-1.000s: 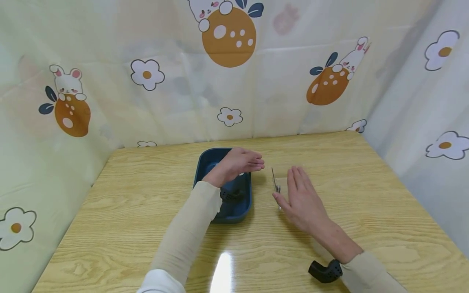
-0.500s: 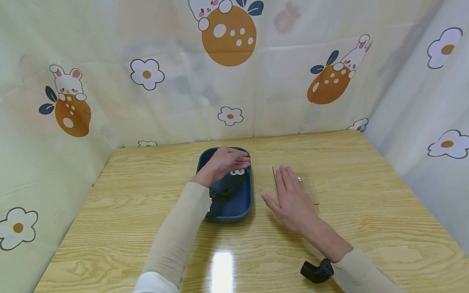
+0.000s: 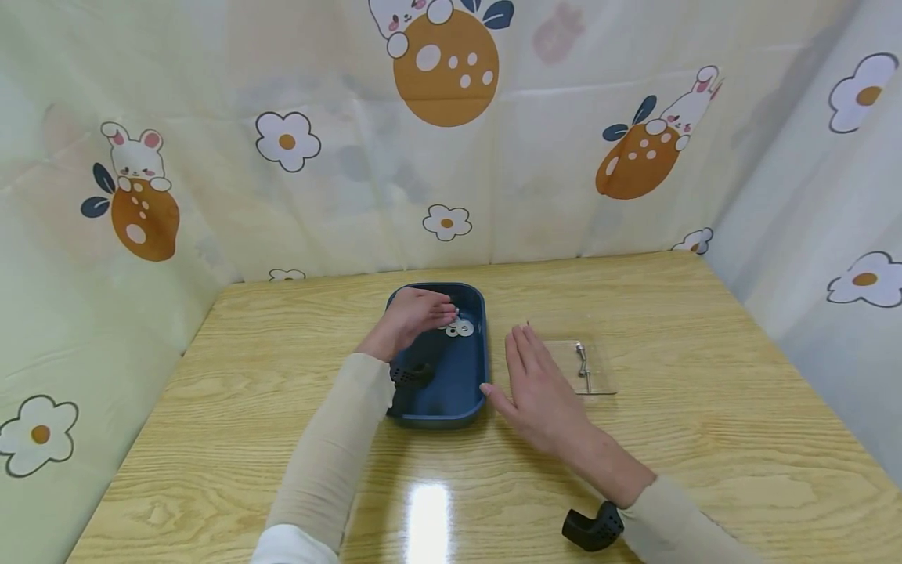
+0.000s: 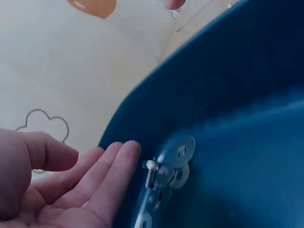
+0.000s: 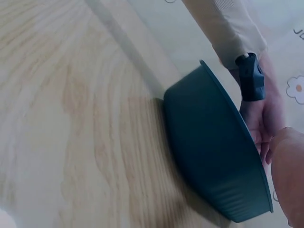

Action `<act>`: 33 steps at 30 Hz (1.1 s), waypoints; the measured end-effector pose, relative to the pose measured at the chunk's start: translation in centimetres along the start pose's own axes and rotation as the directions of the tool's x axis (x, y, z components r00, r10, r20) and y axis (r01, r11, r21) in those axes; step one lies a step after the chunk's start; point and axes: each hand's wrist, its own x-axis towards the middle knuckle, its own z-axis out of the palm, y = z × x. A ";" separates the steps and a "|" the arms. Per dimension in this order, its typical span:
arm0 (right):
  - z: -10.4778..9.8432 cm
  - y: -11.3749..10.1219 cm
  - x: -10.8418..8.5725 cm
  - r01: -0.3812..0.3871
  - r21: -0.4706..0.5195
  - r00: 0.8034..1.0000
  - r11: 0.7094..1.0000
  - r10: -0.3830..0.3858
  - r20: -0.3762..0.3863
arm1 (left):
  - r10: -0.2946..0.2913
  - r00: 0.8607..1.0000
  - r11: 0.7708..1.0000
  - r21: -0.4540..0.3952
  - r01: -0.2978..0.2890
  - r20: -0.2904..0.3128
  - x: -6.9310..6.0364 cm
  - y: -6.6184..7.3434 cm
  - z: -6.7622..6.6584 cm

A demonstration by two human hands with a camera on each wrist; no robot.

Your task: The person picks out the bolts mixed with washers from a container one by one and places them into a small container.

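My left hand (image 3: 417, 315) is over the far part of a dark blue tray (image 3: 445, 421), its fingers straight and holding nothing. Several flat metal washers (image 3: 462, 327) lie in the tray's far end, and the left wrist view shows a small screw (image 4: 151, 172) among them, just beyond the fingertips. Between that tray and a clear plastic container (image 3: 560, 356), my right hand (image 3: 539, 392) is flat with straight fingers and a spread thumb near the tray's right wall. Several metal bolts (image 3: 582, 362) are lined up at the clear container. My right palm is hidden.
A wooden table (image 3: 268, 345) carries both containers. Behind it hangs a printed curtain (image 3: 338, 188). A black wrist mount (image 3: 593, 526) juts from my right wrist, and another mount (image 3: 412, 376) on my left wrist is above the tray.
Both hands have moved left. My left hand went from the tray's right rim to over its inside, uncovering washers. The right hand went toward the tray, revealing the clear container and its bolts.
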 end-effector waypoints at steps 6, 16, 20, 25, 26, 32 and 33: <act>0.6 -0.8 -0.1 0.017 -0.014 1.000 1.000 -0.017 0.008 | -0.030 0.997 1.000 0.000 0.030 -0.066 0.2 -0.3 -0.3; 1.4 -1.5 0.0 0.026 -0.009 1.000 1.000 -0.026 -0.005 | -0.039 0.990 0.997 0.057 0.047 -0.134 0.9 -0.6 -0.1; 1.6 -1.6 0.0 0.021 -0.007 1.000 1.000 -0.021 0.002 | -0.027 0.987 0.998 0.060 0.036 -0.157 1.3 -0.8 0.0; 1.8 -1.7 0.1 0.028 -0.008 1.000 1.000 -0.028 0.010 | -0.012 0.988 0.998 0.066 0.023 -0.153 1.5 -1.2 0.1; 1.8 -1.7 0.1 0.029 -0.010 1.000 1.000 -0.029 0.010 | -0.010 0.988 0.998 0.065 0.020 -0.152 1.5 -1.2 0.1; 1.9 -1.9 0.1 0.032 -0.012 0.999 0.999 -0.032 0.017 | -0.014 0.990 0.999 0.044 0.020 -0.140 1.8 -1.4 0.3; 1.8 -1.9 0.0 0.032 -0.009 0.999 0.999 -0.032 0.018 | -0.018 0.990 0.999 0.042 0.024 -0.140 1.9 -1.4 0.3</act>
